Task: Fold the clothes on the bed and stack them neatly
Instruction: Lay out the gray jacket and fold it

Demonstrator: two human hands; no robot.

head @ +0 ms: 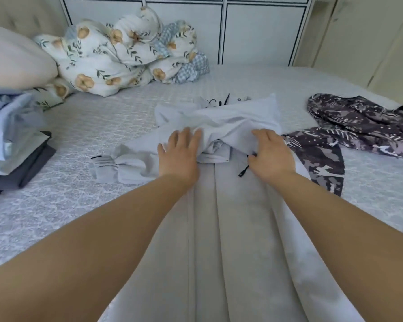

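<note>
Both hands' fingertips under jacket (219, 126)

Grey jacket (219, 228): smooth matt cloth, thin, w/ black plastic zip pull (242, 172). Bed cover (79, 126): quilted, textured matt fabric. Patterned garment (349, 126): soft matt cloth. Floral duvet (116, 54): puffy cotton-like cloth.

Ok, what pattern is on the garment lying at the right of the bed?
Dark purple-grey garment with a pale animal-and-tree print, head view.
</note>
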